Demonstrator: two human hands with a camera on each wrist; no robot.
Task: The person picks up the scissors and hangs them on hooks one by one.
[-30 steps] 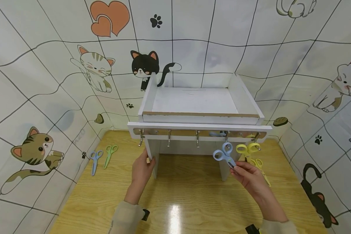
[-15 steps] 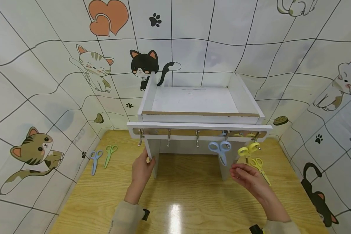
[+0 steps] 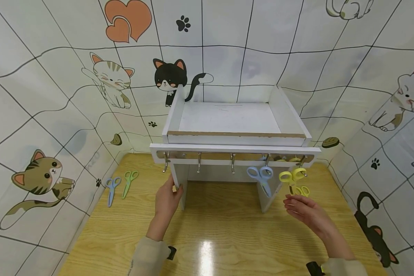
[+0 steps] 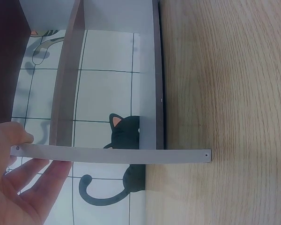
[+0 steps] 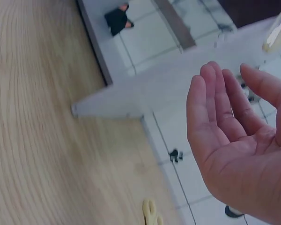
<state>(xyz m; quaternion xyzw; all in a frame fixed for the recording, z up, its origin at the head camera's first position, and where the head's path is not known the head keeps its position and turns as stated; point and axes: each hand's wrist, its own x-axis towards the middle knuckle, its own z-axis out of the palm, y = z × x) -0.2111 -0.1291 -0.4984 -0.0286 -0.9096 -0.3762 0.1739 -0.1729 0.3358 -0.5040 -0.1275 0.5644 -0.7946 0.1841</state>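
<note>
My left hand (image 3: 167, 203) grips the front edge of the left side panel of a white wooden shelf (image 3: 227, 148). The left wrist view shows thumb and fingers on either side of that panel (image 4: 117, 155). Light blue scissors (image 3: 264, 179) hang handle-up from a metal hook on the shelf's front rail, blades down. To their right, yellow scissors (image 3: 292, 179) hang from the last hook. My right hand (image 3: 312, 220) is just below them, holding nothing; its fingers are extended and slightly bent in the right wrist view. A second yellow pair (image 5: 152, 214) lies on the table, partly hidden behind this hand in the head view.
On the table (image 3: 214, 226) at the left lie blue scissors (image 3: 111, 191) and green scissors (image 3: 128, 184). Three hooks (image 3: 233, 164) toward the left of the rail carry nothing. Cat-patterned walls (image 3: 224, 30) enclose the table at the back and sides.
My right hand has let go of the blue scissors, which now hang from the hook, and has drawn back to the right. The left hand has stayed on the panel.
</note>
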